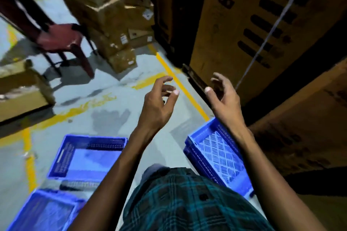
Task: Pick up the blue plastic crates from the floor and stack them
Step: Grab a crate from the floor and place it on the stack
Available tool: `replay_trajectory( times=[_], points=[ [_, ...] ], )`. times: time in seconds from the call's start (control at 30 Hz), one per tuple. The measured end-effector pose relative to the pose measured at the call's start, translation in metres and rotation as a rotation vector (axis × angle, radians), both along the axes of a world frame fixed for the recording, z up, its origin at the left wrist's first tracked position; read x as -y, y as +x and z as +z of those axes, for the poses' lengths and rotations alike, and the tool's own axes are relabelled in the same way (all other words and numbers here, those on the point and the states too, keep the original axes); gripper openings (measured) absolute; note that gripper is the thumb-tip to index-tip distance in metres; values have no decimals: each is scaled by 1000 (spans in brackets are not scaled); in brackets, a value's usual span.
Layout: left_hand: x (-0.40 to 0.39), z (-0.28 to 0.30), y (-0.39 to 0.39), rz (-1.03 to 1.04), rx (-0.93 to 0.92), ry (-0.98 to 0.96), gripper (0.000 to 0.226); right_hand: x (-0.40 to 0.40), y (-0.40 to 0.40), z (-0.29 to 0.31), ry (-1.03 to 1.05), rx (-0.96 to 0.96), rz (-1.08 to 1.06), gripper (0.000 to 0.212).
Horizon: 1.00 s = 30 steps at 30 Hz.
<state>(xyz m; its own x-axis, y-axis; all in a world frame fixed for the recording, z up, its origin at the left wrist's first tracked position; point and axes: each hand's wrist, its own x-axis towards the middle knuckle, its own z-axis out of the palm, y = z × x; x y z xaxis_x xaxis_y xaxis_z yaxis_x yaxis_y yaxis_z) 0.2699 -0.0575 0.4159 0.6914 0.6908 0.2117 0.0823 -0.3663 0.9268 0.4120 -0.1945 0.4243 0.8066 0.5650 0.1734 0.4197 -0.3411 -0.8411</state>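
Observation:
Three blue plastic crates lie on the grey floor. One crate (88,157) sits at lower left, and another crate (45,212) lies nearer me in the bottom left corner. On the right, a slotted blue crate (219,154) appears nested on top of a second one, beside the tall cartons. My left hand (159,103) is raised in front of me with fingers spread and curled, holding nothing. My right hand (223,99) is raised beside it, also empty, above the far end of the right crate. Neither hand touches a crate.
Tall brown cartons (253,30) rise close on the right. Stacked cardboard boxes (112,24) stand at the back, with a maroon plastic chair (58,37) to the left. An open carton (20,90) sits at far left. Yellow lines (180,84) mark the floor.

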Motion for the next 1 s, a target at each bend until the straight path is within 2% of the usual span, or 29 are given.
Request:
replay_trajectory(
  times=[0.23, 0.6, 0.73, 0.87, 1.0],
  points=[
    [-35, -18, -82, 204, -68, -99, 31, -55, -75, -38, -42, -146, 203, 46],
    [-97, -65, -238, 398, -197, -215, 33, -143, -182, -83, -183, -347, 266, 49],
    [-113, -88, -254, 433, -239, -256, 32, -164, -197, -107, -239, -360, 322, 40],
    [-149, -121, -252, 498, -313, -323, 34, -197, -193, -149, -392, -472, 373, 35],
    [-189, -177, -246, 590, -402, -394, 32, -249, -184, -219, -535, -502, 431, 38]
  ],
)
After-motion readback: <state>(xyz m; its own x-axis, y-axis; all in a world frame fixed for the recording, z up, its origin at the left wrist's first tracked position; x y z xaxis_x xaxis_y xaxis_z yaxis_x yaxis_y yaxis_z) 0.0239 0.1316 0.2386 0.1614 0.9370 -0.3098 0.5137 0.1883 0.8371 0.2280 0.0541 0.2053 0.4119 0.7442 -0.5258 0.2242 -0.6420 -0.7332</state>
